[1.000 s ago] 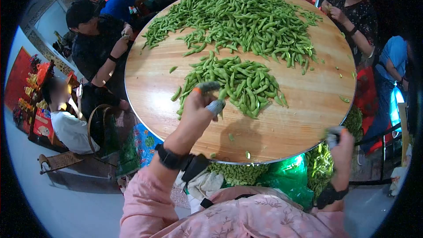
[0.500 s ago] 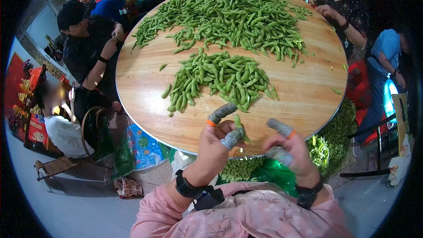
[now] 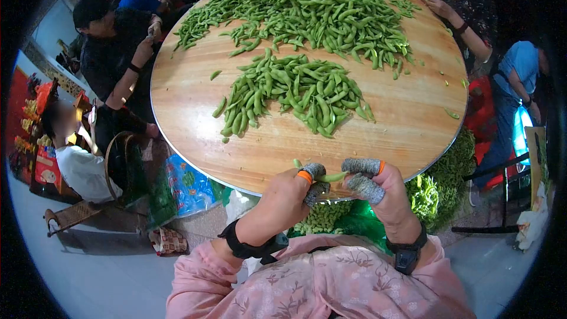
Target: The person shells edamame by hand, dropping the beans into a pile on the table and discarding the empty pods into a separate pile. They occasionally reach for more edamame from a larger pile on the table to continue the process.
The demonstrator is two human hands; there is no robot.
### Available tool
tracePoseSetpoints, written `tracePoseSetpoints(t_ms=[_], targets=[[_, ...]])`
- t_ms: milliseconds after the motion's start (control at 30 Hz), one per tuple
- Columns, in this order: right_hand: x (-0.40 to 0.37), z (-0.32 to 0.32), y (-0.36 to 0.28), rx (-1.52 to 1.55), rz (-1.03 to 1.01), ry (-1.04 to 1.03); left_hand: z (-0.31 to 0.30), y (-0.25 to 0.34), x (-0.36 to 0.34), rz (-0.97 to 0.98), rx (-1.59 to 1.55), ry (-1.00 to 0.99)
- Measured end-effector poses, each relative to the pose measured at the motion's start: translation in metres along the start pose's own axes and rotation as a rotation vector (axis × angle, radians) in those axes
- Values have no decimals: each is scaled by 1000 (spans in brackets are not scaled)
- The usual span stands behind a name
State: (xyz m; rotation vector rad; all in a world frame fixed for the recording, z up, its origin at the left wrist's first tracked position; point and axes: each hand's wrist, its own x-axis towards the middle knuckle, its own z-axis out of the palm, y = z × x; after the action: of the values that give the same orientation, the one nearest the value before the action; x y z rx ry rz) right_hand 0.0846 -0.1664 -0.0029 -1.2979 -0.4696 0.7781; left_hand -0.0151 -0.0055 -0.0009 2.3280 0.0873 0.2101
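Observation:
My left hand [image 3: 282,199] pinches a green edamame pod [image 3: 335,177] between finger and thumb, just over the near edge of the table. Another green pod end [image 3: 297,163] pokes up behind its knuckles. Facing it, my right hand [image 3: 391,196] has its thumb and forefinger closed at the pod's other tip. Grey knitted finger sleeves, some with orange bands, cover the thumbs and forefingers of both hands. Beyond them lies a small heap of edamame pods [image 3: 289,91], and behind that a much larger heap [image 3: 307,15].
The round wooden table [image 3: 195,112] has a metal rim. Below its near edge are shelled green beans [image 3: 322,217] and green plastic; a pile of green scraps [image 3: 452,171] stands at right. People sit around, including a person in black [image 3: 112,41] and another [image 3: 466,6].
My right hand has come left and up to the pod, which has turned from upright to nearly level. My left hand has turned, its fingers now pointing right. The camera view has shifted slightly.

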Motion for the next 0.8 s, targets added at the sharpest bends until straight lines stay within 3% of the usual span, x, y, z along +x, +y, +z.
tracePoseSetpoints(t_ms=[167,233,367,800], targets=[[0,-4,3,24,59,-62,4,-1,-4,8,157,-16],[-1,-2,-2,27,77,-58,3,-2,-4,104,217,73],[1,-2,-1,83,144,-92,0,-1,-4,170,290,69],[3,1,2,130,129,-98,5,-7,-10,298,420,70]])
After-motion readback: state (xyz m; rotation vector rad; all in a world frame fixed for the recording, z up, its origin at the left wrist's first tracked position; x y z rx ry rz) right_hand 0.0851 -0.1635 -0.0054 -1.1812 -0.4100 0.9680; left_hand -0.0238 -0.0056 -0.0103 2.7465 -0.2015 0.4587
